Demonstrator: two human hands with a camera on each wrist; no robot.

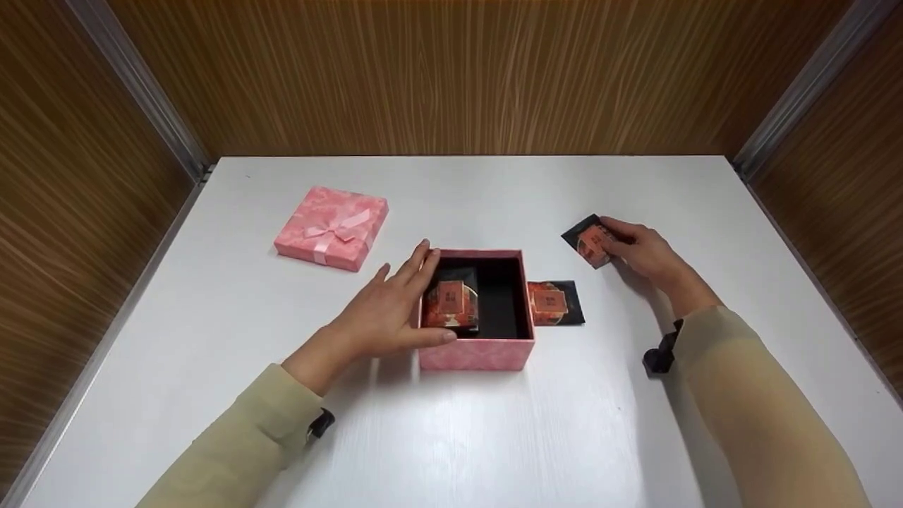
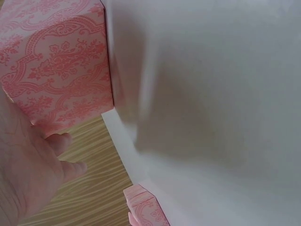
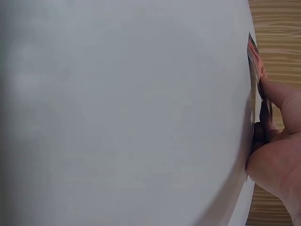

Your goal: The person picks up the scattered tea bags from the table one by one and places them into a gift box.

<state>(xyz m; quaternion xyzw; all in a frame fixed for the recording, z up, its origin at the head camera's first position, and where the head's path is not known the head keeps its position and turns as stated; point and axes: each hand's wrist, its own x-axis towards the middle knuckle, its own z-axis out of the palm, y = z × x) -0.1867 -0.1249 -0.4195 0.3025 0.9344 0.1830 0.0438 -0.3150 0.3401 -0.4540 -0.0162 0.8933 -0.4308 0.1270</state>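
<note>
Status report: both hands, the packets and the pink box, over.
Left hand steadies open pink box, one packet inside. Right hand pinches second packet. Nothing blocking.

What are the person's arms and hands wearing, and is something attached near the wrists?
Both arms wear long, plain beige sleeves, the left sleeve and the right sleeve, each ending at the wrist. The left hand and right hand are bare: no gloves or rings show. A small black device sits at the right cuff, and another black piece at the left cuff.

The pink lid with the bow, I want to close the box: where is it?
In the head view the lid lies flat on the white table, left of the open pink box, beyond the left hand.
</note>
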